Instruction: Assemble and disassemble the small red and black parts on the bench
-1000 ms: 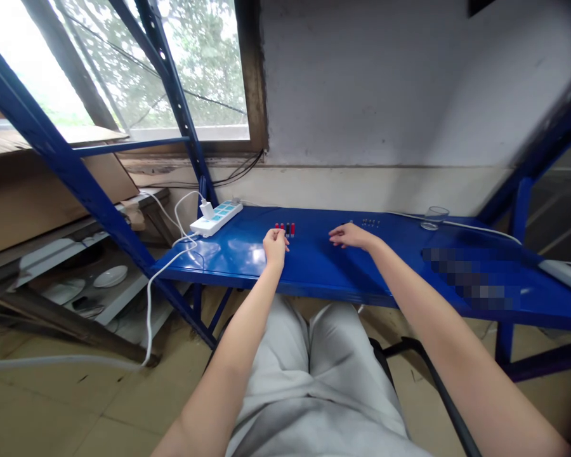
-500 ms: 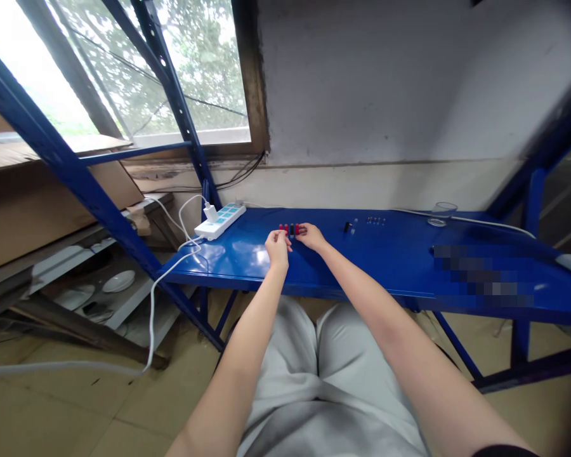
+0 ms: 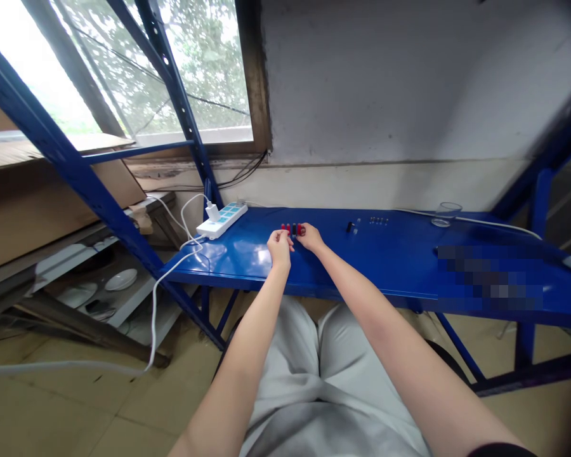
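A short row of small red and black pieces (image 3: 294, 229) stands on the blue table, between and just beyond my fingertips. My left hand (image 3: 280, 246) is closed in a pinch at the near left side of the row; what its fingers hold, if anything, is too small to make out. At the right end, the fingers of my right hand (image 3: 311, 238) close on a small red piece (image 3: 299, 229). Farther right lie a small black piece (image 3: 349, 226) and small clear bits (image 3: 356, 231). Beyond them sits a line of several tiny metallic parts (image 3: 379, 221).
On the table's left end rests a white power strip (image 3: 222, 220) with a plug and a white cable. A clear glass (image 3: 446, 214) stands at the back right. Blue rack posts (image 3: 175, 89) rise beside the window, and a blurred-out dark object (image 3: 490, 276) lies at right.
My right hand has come slightly left, closer to my left hand. The whole view has shifted a little; the row of pieces stays between the hands.
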Demonstrator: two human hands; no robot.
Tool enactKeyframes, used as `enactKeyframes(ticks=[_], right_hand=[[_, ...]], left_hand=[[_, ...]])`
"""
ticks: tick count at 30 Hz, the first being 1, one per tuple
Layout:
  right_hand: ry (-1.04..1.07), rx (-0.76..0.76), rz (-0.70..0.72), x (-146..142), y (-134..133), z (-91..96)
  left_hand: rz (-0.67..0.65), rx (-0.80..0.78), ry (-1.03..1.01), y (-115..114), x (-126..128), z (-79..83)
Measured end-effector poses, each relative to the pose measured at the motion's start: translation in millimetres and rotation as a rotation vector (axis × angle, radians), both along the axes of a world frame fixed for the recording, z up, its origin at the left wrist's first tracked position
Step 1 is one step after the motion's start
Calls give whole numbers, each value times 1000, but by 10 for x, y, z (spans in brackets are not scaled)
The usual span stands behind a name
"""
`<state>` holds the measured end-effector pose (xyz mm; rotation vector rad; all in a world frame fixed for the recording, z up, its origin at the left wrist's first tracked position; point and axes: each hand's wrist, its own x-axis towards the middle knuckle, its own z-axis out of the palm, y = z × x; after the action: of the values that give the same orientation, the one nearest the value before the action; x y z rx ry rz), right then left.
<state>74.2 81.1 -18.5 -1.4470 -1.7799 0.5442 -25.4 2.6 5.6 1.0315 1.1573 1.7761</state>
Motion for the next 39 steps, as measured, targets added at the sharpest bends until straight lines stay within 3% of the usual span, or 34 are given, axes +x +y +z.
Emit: enactKeyframes(ticks=[14, 19, 23, 29, 34, 39], right_hand=[[-88, 28, -16, 1, -83, 90], [-122, 61, 64, 109, -134, 128], [-179, 172, 137, 272, -201, 205], [-461, 407, 210, 523, -494, 333], [-614, 524, 105, 642, -747, 323], [-589, 601, -12, 698, -839, 218]], left_hand=[[-6, 28, -29, 1, 5, -8], [-20, 54, 41, 21, 19, -30], [-49, 79, 168, 3, 51, -34], [-170, 159, 374, -52, 103, -42], [-304, 131, 417, -8, 118, -94], [-381, 115, 409, 20, 120, -111]])
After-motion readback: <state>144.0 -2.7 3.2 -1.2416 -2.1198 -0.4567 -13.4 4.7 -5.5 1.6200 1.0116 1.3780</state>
